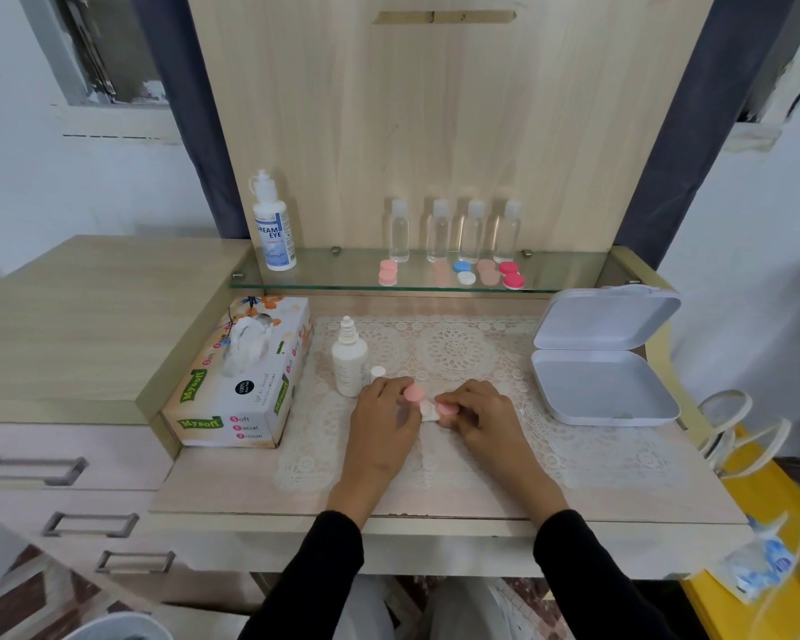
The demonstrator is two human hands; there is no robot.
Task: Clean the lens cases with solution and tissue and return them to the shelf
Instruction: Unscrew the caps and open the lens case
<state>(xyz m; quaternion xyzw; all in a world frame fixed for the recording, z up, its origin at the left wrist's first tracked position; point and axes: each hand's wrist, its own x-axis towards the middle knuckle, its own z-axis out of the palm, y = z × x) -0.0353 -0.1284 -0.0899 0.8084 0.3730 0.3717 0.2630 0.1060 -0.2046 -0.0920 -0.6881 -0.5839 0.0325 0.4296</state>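
Observation:
Over the lace mat, my left hand [382,420] pinches a pink round cap [413,393] of a lens case. My right hand [479,415] holds the other pink part [446,409], with a small white wad of tissue [429,412] between the two hands. A small white solution bottle [349,360] stands uncapped just left of my left hand, its white cap [378,372] beside it. On the glass shelf [333,274] lie several lens cases: a pink one [387,273], a blue and white one [463,272], a red one [511,274].
A Mysoft tissue box [246,376] sits at the left of the desk. An open white hinged box [603,358] lies at the right. A large Dream Eye bottle [274,226] and several clear small bottles [453,230] stand on the shelf. Drawers are at lower left.

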